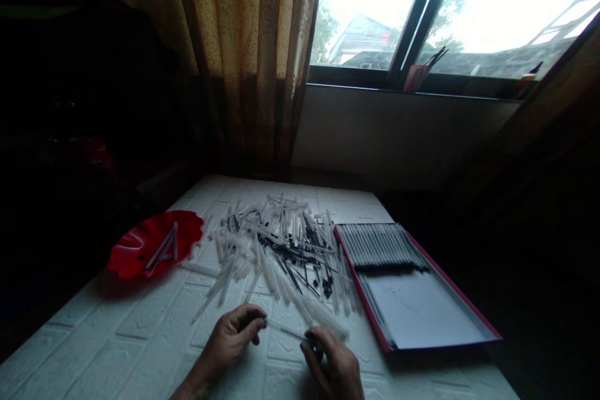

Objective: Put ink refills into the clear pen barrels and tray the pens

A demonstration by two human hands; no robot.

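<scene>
A clear-barrelled pen (287,330) spans the gap between my two hands, low over the near part of the table. My left hand (234,334) pinches its left end, where a dark tip shows at the fingertips. Fingers of my right hand (334,359) are closed around the other end, which they hide. Just beyond lies a loose heap of clear pen barrels (276,278), mixed with black refills (293,253) and small black caps (327,287). Right of the heap, a red-edged shallow box (435,319) holds a row of pens (379,247) side by side.
On the left stands a red scalloped dish (126,256) with a few clear barrels in it. The table (150,331) has a white brick-pattern cover. Behind it are a curtain (253,31) and a window with a pot (415,78) on the sill.
</scene>
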